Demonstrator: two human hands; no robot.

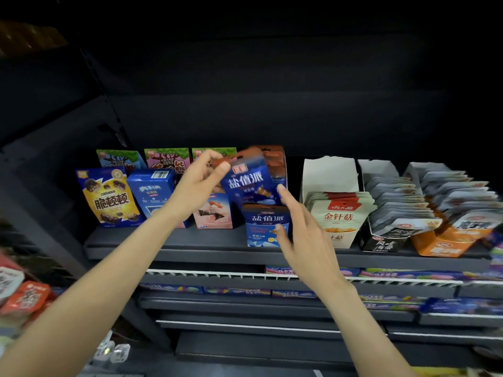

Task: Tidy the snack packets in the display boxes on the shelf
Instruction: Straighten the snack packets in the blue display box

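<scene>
My left hand [202, 180] pinches the top of a blue snack packet [249, 185], which is tilted and raised above a blue display box [265, 228] of the same brand on the dark shelf [168, 244]. My right hand [300, 232] is beside the box's right side, fingers extended, thumb touching the box front and a fingertip near the raised packet. To the right stand a white display box [330, 175] with beige packets [340, 213], a black box [381, 244] with grey packets [400, 202], and an orange box [441, 247] of packets, which lean forward.
Upright cartons fill the shelf's left part: a yellow-blue one [109, 198], a blue one [153, 190] and a pink one [213, 212], with more behind. Lower shelves [245, 303] hold flat colourful boxes. Red packets [25, 297] lie at the lower left.
</scene>
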